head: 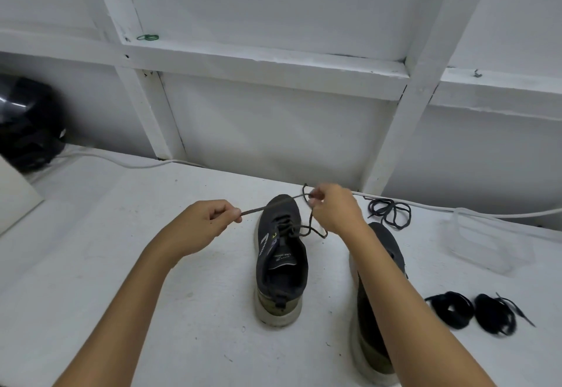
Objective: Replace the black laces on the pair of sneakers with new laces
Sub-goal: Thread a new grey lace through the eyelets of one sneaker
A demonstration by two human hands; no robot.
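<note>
Two dark sneakers with pale soles stand on the white table, toes pointing away from me. The left sneaker (281, 260) carries a dark lace (307, 230) threaded through its eyelets. My left hand (202, 227) pinches one end of that lace, pulled out to the left. My right hand (334, 208) pinches the other part of the lace above the toe, with a loop hanging down beside the shoe. The right sneaker (386, 252) is partly hidden under my right forearm. A loose lace (389, 210) lies beyond it. Two coiled black laces (450, 309) (494, 316) lie at the right.
A clear plastic container (486, 240) sits at the right. A white cable (121, 160) runs along the table's back edge by the white framed wall. A black bag (27, 122) rests at the far left, with a pale board (15, 195) beside it.
</note>
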